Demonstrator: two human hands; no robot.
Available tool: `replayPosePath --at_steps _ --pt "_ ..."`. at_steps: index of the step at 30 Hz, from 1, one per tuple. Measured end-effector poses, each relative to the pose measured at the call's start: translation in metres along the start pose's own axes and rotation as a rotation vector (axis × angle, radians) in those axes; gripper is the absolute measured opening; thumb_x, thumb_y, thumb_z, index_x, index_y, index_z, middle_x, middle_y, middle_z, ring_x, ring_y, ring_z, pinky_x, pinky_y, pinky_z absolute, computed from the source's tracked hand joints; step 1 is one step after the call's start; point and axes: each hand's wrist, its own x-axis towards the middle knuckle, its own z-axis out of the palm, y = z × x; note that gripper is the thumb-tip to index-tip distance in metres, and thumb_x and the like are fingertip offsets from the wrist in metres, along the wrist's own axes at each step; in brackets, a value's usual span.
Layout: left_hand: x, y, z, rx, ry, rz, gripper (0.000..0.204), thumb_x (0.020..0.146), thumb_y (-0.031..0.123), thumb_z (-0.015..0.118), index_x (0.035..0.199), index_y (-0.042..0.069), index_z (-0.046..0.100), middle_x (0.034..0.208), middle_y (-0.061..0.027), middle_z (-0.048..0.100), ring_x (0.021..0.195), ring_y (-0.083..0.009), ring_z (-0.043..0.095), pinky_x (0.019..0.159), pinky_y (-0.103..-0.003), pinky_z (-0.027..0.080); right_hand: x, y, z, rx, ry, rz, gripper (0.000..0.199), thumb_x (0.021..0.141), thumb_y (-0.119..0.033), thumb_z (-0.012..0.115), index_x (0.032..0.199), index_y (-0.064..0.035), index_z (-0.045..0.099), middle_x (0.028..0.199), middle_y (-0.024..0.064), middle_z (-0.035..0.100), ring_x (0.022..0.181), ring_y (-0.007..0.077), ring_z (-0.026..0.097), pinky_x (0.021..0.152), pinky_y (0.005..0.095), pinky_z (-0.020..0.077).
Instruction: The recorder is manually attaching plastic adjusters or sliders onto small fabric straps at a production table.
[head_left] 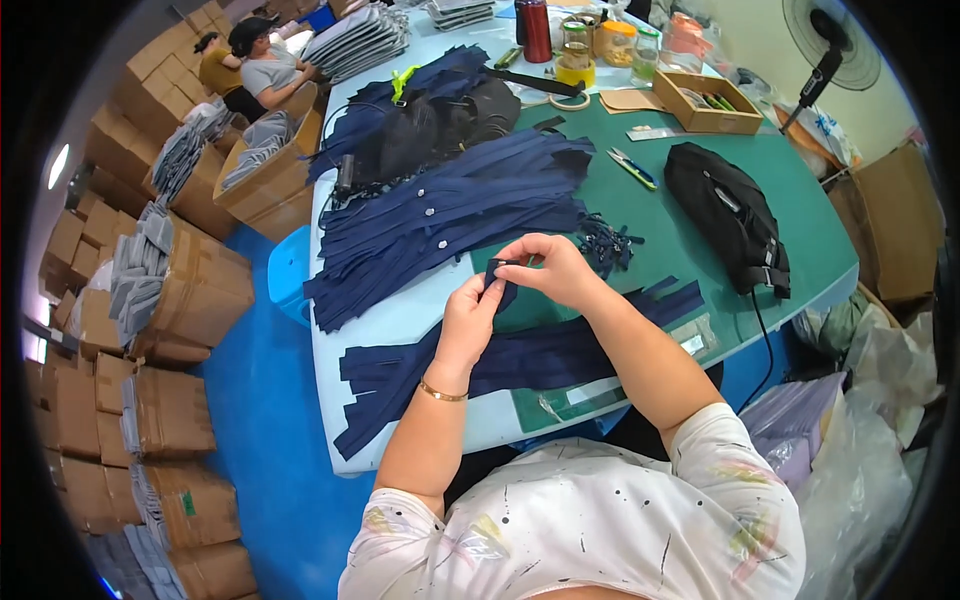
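Over the near part of the table, both my hands meet on the end of a navy fabric strip. My left hand is closed around it, a bracelet on that wrist. The fingertips of my right hand pinch the strip's top end, where a small dark piece shows; its kind is hidden by the fingers. Beneath my forearms lies a row of navy strips. A larger spread of navy strips with a few small shiny pieces lies beyond my left hand. Small dark shiny parts are heaped beyond my right hand.
On the green mat sit thread snips, a black bag, a wooden box and jars. Behind the strips lies a black bundle. Cartons and a blue stool stand left; two people sit far left.
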Motion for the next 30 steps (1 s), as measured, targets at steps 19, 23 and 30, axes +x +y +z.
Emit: replayPosePath --at_steps 19,23,30 --pt "-0.001 0.002 0.0 0.172 0.142 0.218 0.012 0.088 0.01 0.059 0.09 -0.002 0.061 0.08 0.0011 0.052 0.07 -0.0056 0.046 0.063 -0.02 0.039 -0.006 -0.006 0.001 -0.085 0.017 -0.07 0.017 0.076 -0.015 0.07 0.085 -0.0013 0.067 0.075 0.0049 0.066 0.066 0.0099 0.058 0.061 0.024 0.0468" --pt "0.001 0.002 -0.004 0.16 0.113 0.185 0.01 0.087 0.006 0.058 0.09 -0.003 0.061 0.081 0.0 0.051 0.07 -0.0059 0.046 0.063 -0.02 0.038 -0.003 -0.002 0.003 -0.039 0.0 0.002 0.016 0.079 -0.016 0.068 0.086 -0.0019 0.067 0.076 0.0043 0.066 0.067 0.0088 0.057 0.062 0.0235 0.0466" --pt "-0.001 0.004 0.001 -0.02 0.13 0.075 0.016 0.087 0.006 0.059 0.1 -0.003 0.061 0.085 0.0002 0.059 0.074 -0.0052 0.052 0.067 -0.019 0.042 -0.001 0.002 -0.001 0.153 -0.063 0.13 0.016 0.082 -0.01 0.067 0.095 -0.002 0.068 0.083 0.001 0.066 0.074 0.0056 0.058 0.067 0.0211 0.0476"
